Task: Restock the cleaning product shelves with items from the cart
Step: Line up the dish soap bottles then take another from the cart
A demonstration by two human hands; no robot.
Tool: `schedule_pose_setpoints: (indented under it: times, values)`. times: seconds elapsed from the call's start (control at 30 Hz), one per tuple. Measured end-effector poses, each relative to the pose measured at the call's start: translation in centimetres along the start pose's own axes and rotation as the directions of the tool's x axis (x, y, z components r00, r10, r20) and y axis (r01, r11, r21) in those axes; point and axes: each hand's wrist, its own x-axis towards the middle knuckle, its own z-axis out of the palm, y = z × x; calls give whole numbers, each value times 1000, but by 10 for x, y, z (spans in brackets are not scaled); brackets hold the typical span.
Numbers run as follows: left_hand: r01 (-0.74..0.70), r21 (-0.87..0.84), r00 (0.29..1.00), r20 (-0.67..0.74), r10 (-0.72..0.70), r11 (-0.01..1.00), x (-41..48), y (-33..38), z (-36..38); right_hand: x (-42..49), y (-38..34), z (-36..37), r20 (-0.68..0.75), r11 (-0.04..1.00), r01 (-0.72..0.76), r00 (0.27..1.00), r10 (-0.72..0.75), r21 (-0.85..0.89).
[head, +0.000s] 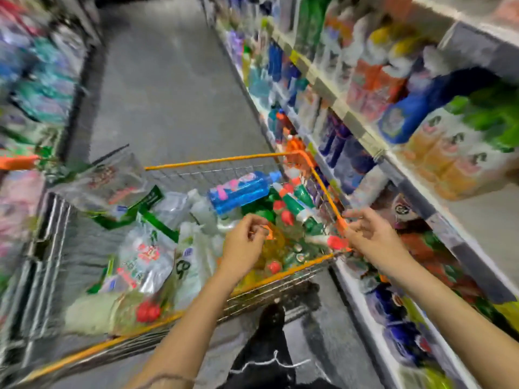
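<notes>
AISLE RESTOCK, seen from my remote station. Nearest the lens, at 6 o'clock, a dark trouser leg and shoe stand on the grey floor behind the wire cart.

Both forearms reach over its orange rim. The left hand, fingers curled, appears to pinch the orange cap of a yellow bottle, the item I judge is next for the shelf. The bottle stands among the load at the cart's near right corner, its long axis roughly upright and its cap toward the camera, which is why a grip from above suits it. The right hand hovers at 3 o'clock of it with fingers loosely bent beside the rim. Blur keeps me from telling whether it holds the wire, though steadying the cart would explain the position.

Further in, a blue bottle lies on its side atop the heap, its long axis running 8 to 2 o'clock with the cap toward 2. Clear refill bags fill the cart's 9 o'clock side.

Beyond, the cleaning product shelves run from 5 o'clock up to 12, close beside the cart so each lift is short.
</notes>
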Motion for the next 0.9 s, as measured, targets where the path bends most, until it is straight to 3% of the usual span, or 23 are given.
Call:
schedule_pose_setpoints:
  times: [0.1, 0.17, 0.3, 0.43, 0.53, 0.7, 0.9]
  values:
    - [108, 56, 994, 22, -110, 993, 23, -39, -17, 43, 32, 37, 63, 979, -45, 996, 59, -200]
    - [127, 101, 990, 47, -132, 987, 36, -58, -22, 68, 59, 52, 37, 891, -39, 997, 62, -452]
    - [161, 181, 979, 92, -179, 970, 58, -76, -25, 99, 103, 59, 139, 513, 43, 979, 150, -857]
    - [166, 204, 971, 135, -195, 965, 77, -82, -20, 106, 113, 65, 164, 174, 108, 923, 349, -979]
    - [185, 207, 957, 182, -224, 961, 84, -85, -15, 108, 111, 73, 193, 30, 196, 910, 366, -980]
    - [176, 208, 946, 236, -224, 962, 89, -88, -13, 116, 103, 81, 223, -114, 299, 872, 436, -947]
    - [157, 223, 941, 262, -214, 962, 92, -77, -9, 117, 88, 77, 216, -59, 273, 861, 461, -960]
